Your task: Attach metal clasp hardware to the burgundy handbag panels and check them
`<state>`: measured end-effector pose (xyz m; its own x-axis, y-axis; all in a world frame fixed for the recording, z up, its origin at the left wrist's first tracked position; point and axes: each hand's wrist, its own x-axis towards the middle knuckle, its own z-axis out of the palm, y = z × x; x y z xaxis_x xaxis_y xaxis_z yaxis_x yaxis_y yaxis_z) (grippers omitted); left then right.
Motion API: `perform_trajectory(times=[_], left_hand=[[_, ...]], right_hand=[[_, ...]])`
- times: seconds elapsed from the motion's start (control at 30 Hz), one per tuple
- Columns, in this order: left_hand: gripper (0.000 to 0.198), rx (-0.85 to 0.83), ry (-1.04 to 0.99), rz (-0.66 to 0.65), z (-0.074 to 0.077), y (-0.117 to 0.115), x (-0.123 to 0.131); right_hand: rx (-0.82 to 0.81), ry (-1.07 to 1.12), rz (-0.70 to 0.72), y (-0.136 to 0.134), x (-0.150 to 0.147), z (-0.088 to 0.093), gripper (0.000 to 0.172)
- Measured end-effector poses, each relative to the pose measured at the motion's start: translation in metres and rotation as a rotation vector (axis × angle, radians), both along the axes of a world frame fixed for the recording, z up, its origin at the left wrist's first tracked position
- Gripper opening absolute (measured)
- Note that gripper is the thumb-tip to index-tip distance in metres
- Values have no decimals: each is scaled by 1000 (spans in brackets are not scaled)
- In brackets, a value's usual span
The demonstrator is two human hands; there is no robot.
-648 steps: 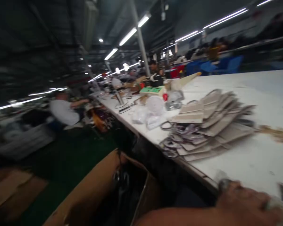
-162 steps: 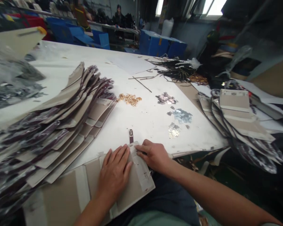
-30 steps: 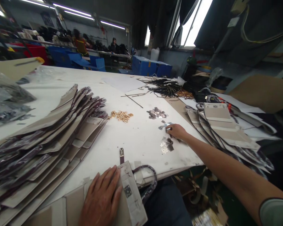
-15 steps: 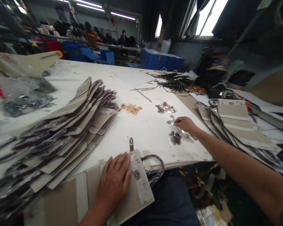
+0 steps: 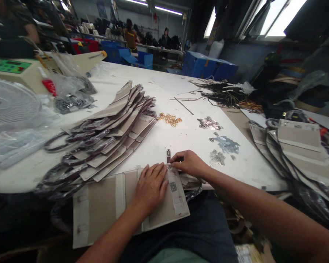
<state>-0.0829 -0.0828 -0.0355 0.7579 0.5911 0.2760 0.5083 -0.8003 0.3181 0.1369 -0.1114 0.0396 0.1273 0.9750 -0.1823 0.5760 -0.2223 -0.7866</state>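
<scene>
A beige bag panel [image 5: 104, 208], with pale strips and a dark wrapped handle [image 5: 194, 191], lies over the table's front edge and my lap. My left hand [image 5: 151, 184] rests flat on it, fingers stretched out. A square metal plate [image 5: 173, 186] sits on the panel's right strip. At the panel's top edge, my right hand [image 5: 188, 162] pinches a small metal plate [image 5: 169, 167], partly hidden by the fingertips. Just beyond, a dark tab with a metal fitting [image 5: 168, 155] sticks out onto the table.
Stacked bag panels [image 5: 117, 135] lie left, more panels [image 5: 298, 146] right. Gold fittings [image 5: 170, 119] and piles of small metal plates [image 5: 227, 144] dot the white table [image 5: 142, 82]. Dark strips [image 5: 222, 91] lie at the back; a fan [image 5: 11, 100] stands left. People work in the background.
My right hand has come from the metal plate piles on the right to the panel's top edge beside my left hand. My left hand stays flat on the panel. The view has turned left.
</scene>
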Motion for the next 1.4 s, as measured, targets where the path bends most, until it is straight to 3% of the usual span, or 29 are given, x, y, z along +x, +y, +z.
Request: perform_trajectory(times=[0.13,0.47,0.7,0.8,0.93,1.17,1.4], left_hand=[[49,-24,-15,1,1,-1,-2],[52,-33,6,-2,0,-1,-2],[51,-61,-24,3,0,-2,-4],[50,-83,-38,-2,2,1,-3],[44,-148,-19,37,16,18,3],[34,-423,290,47,50,67,29],[27,-611,367,-90,49,90,43]], right_hand=[[-22,-109,-5,4,-13,-8,14],[-95,-208,0,7,-18,-7,12],[17,-596,76,-2,-21,-14,13],[87,-648,88,-10,-20,-21,9],[138,-645,92,-14,-18,-27,7],[133,-638,83,-16,-17,-28,8],[131,-620,88,-20,-15,-32,9]])
